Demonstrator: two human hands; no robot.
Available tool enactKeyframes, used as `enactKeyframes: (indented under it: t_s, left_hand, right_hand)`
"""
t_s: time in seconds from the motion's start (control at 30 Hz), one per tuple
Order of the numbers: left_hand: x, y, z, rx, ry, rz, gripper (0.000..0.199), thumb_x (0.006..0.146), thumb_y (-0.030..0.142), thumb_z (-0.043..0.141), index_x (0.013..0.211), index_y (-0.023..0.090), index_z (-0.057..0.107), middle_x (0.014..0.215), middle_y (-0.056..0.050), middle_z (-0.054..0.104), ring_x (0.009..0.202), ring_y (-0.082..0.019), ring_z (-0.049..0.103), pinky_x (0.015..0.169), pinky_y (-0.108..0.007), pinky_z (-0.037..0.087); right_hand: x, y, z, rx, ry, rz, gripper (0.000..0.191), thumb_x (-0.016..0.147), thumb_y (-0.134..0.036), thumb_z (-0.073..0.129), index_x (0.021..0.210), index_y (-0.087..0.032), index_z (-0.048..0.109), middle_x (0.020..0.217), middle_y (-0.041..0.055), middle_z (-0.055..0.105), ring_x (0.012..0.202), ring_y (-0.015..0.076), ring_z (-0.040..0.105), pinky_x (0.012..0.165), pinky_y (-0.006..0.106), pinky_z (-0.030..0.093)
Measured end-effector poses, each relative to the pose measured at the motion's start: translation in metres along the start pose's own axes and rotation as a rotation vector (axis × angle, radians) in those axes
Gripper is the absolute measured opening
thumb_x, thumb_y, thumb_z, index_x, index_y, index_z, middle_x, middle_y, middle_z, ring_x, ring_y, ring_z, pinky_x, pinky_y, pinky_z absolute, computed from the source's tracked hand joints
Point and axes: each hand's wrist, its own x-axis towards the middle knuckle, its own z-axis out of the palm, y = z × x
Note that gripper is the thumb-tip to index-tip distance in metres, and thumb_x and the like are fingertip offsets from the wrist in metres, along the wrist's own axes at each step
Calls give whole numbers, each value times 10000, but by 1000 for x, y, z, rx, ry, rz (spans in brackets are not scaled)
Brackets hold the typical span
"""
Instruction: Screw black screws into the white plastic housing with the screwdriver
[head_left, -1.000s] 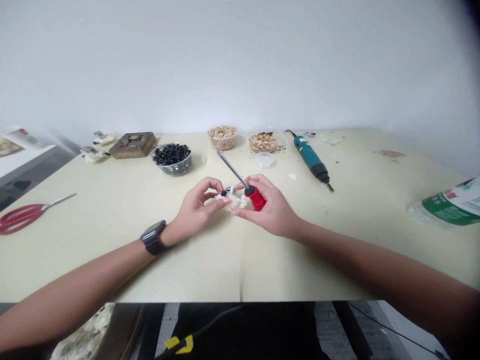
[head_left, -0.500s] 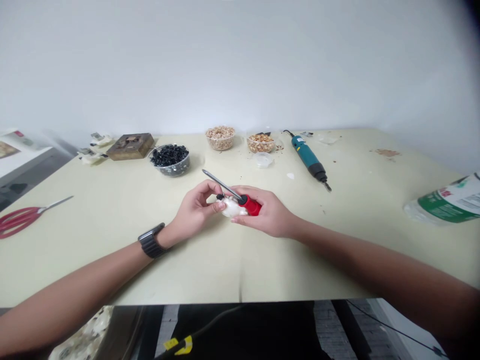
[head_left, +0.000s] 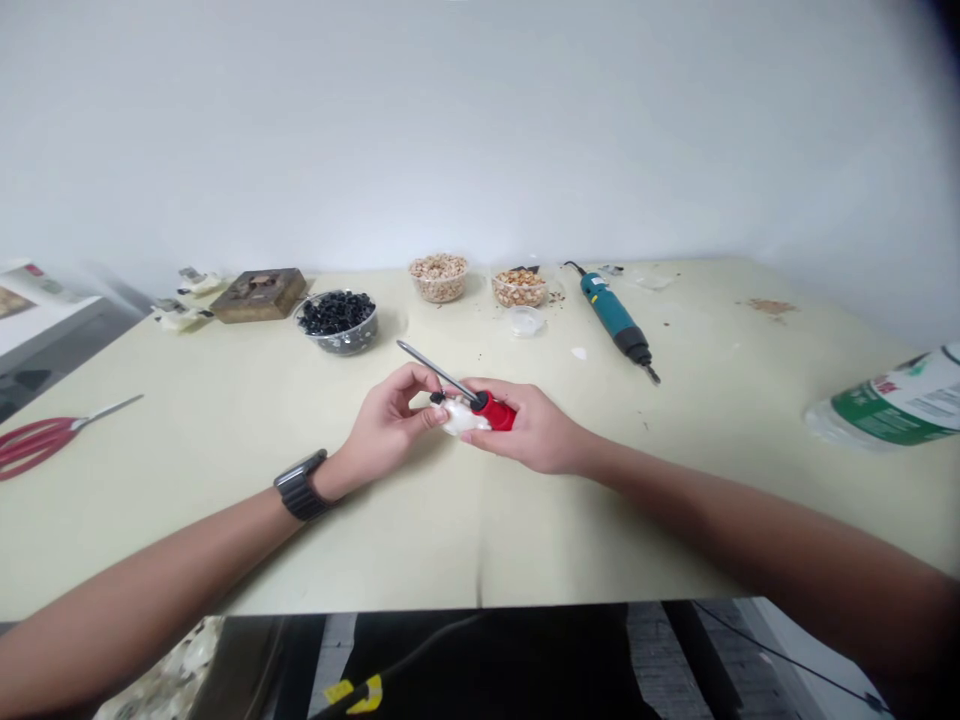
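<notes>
The left hand (head_left: 390, 412) pinches a lumpy white plastic part (head_left: 461, 420), at its three o'clock; the right hand (head_left: 538, 428) clasps a red-handled metal screwdriver (head_left: 492, 411), pointing to ten.

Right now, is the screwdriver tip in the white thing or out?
Out: the screwdriver tip shows bare, clear of the white thing.

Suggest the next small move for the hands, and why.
Probably a slight nudge of the small black piece by the left hand: its fingers are right at that piece, while the right hand holds the white part and the red-handled screwdriver, whose tip points away from the part. How the piece sits is too small to tell.
</notes>
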Motion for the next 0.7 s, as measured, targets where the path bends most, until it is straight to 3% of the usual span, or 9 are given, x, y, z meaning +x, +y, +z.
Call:
enactKeyframes:
  t_s: [0.2, 0.37, 0.53, 0.7]
  left_hand:
    - [-1, -4, -2, 207, 23, 3, 294, 895, 353, 832, 1006, 174, 627, 1063, -61, 730, 994, -154, 715, 903, -273, 632]
    - [-4, 2, -2, 442, 58, 127, 254, 927, 337, 794, 1073, 187, 651, 1072, -56, 715, 1021, -160, 717, 865, -255, 653]
    - [-4, 5, -1, 547, 52, 268, 147, 941, 265, 781, 1012, 184, 680, 971, -11, 739, 932, -105, 734, 871, -182, 650]
    - [-3, -1, -2, 517, 81, 280, 166, 928, 252, 800, 1035, 193, 687, 974, 4, 750, 910, -93, 743, 884, -177, 661]
  right_hand:
    - [1, 0, -1, -19, 17, 54, 408, 887, -215, 749, 1289, -151, 719, 1137, 44, 721, 961, 157, 631, 842, 253, 467]
    - [-1, 3, -3, -83, 45, 82, 378, 895, -245, 749, 1264, -169, 713, 1105, 34, 719, 905, 150, 617, 795, 248, 461]
    - [-3, -1, -5, -202, 40, -39, 251, 960, -236, 683, 1207, -199, 710, 1083, 12, 708, 928, 144, 626, 831, 243, 456]
    - [0, -4, -5, -291, 35, -151, 155, 988, -192, 632, 1133, -196, 688, 1078, 18, 675, 945, 139, 618, 873, 246, 451]
